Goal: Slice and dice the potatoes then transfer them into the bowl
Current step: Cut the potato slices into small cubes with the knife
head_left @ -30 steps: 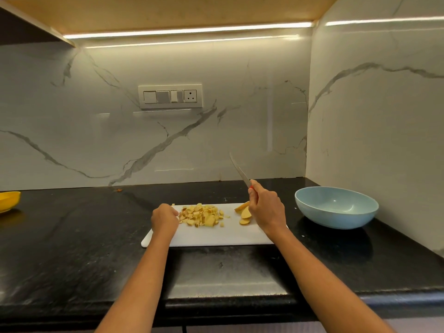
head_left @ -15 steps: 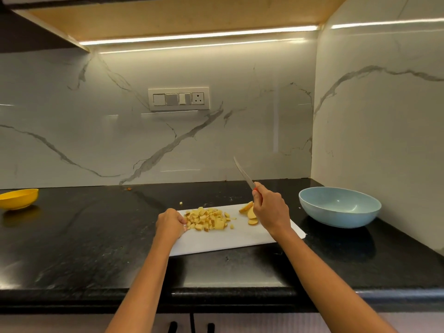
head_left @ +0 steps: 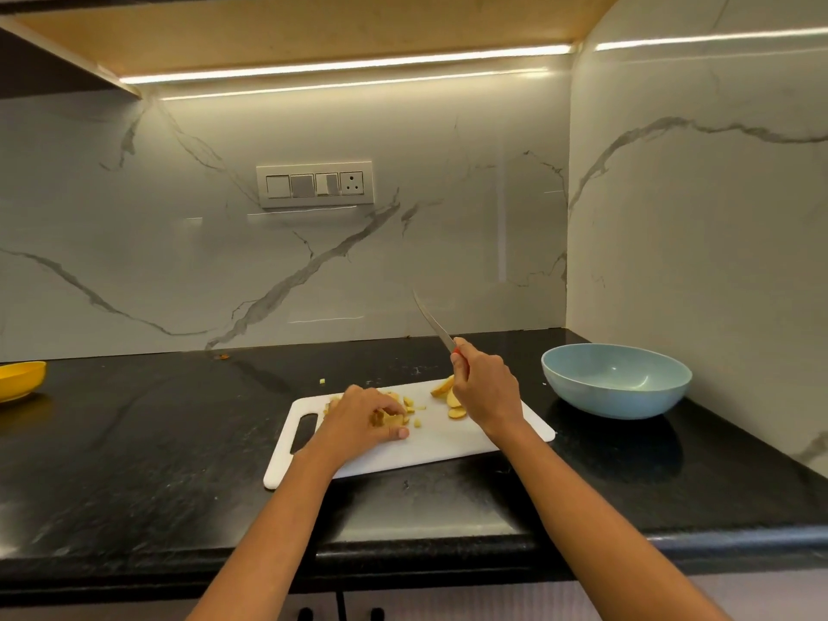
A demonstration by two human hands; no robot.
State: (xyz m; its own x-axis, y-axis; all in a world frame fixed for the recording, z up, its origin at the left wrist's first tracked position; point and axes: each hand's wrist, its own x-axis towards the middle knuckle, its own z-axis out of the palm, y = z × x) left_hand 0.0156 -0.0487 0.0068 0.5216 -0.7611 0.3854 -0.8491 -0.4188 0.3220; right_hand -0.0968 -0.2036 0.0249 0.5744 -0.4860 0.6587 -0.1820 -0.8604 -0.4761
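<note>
The fingers [head_left: 394,414] of the left hand [head_left: 358,421] are curling over the diced potato [head_left: 410,403] on the white cutting board [head_left: 430,445], gathering a clump of cubes against the palm; how firm that hold is cannot be told, but the fingertips are bent in and pieces are showing between them. The right hand [head_left: 486,387] is wrapping its fingers around the red handle of the knife [head_left: 432,324], which is pointing up and away from the board, its blade clear of the food. Just in front of that hand a few potato slices [head_left: 452,398] are lying on the board uncut, so the dicing is looking mostly done but not finished. The blue bowl [head_left: 616,380] is sitting on the black table [head_left: 134,441] to the right of the board, apart from it, and nothing is showing inside it, so by my reading the transfer is only beginning: the heap of cubes is waiting to be carried across, and the slices are waiting to be chopped before they follow. One small cube is lying on the table beyond the board's far edge. A yellow dish [head_left: 20,378] is sitting at the far left, well apart from the work.
</note>
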